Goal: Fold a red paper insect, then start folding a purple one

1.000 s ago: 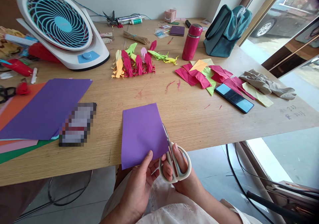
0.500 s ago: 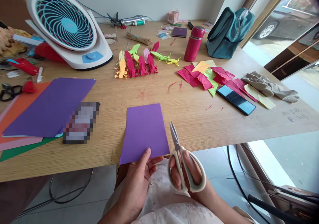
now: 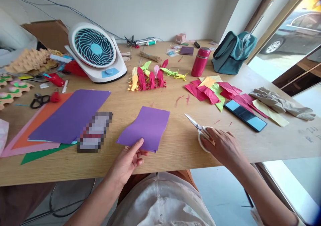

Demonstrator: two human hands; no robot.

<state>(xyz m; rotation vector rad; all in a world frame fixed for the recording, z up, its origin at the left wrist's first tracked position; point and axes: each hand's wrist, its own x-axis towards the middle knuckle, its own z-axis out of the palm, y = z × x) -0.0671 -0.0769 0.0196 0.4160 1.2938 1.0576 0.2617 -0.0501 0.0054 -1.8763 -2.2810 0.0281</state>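
Near the table's front edge, my left hand point(image 3: 132, 157) pinches the lower edge of a piece of purple paper point(image 3: 147, 125), thumb on top and fingers beneath. The paper bends a little, and its bottom right corner shows more than one layer. To the right, my right hand point(image 3: 222, 144) grips the white handles of a pair of scissors point(image 3: 197, 125) low over the tabletop. The blades point to the upper left, towards the paper but apart from it, and look nearly closed. I cannot tell whether the scissors rest on the wood.
Left lie large coloured sheets point(image 3: 70, 115), a phone with a blurred screen point(image 3: 95, 132) and black-handled scissors point(image 3: 40, 100). A fan point(image 3: 107, 72), folded paper figures point(image 3: 150, 80) and a red flask point(image 3: 200, 62) stand behind. Right are red and yellow paper pieces point(image 3: 208, 93), another phone point(image 3: 245, 115) and gloves point(image 3: 278, 102).
My right hand has carried the scissors right and down to the table, turning palm down. My left hand has moved the purple paper, now curved, over the tabletop. The view has shifted.
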